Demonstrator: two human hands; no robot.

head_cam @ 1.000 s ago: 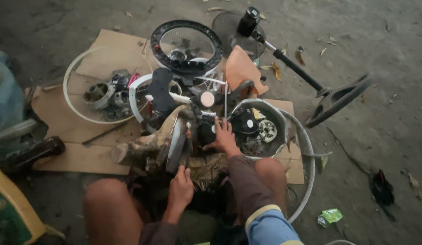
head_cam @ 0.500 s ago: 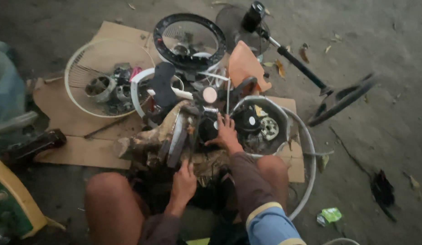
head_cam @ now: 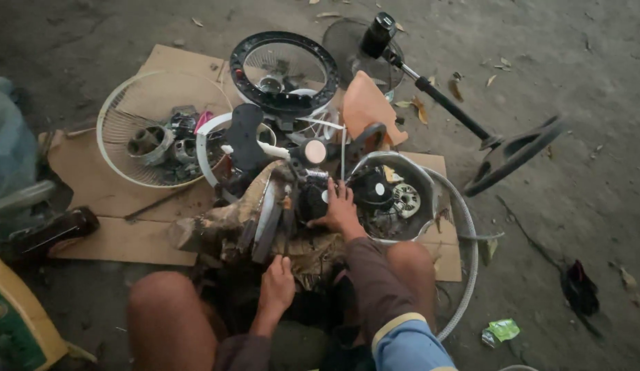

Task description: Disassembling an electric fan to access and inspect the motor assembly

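Fan dismantled: white wire guard (head_cam: pixel 138 127) far left on cardboard (head_cam: pixel 114 227), black grille ring (head_cam: pixel 285 69) far centre. Dark motor unit (head_cam: pixel 312 196) still assembled, centre. Right hand (head_cam: pixel 340 209) spread flat on it, no grasp. Left hand (head_cam: pixel 277 285) near, curled on brown rag (head_cam: pixel 313 251); grip unclear.

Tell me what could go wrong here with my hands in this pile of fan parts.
1. The right hand presses on the dark motor part in a crowded heap; loose pieces could shift and pinch fingers.
2. The left hand rests on a dirty rag, so its grip may slip.
3. The wire guard and fan stand lie close by and could snag a sleeve or trip you.
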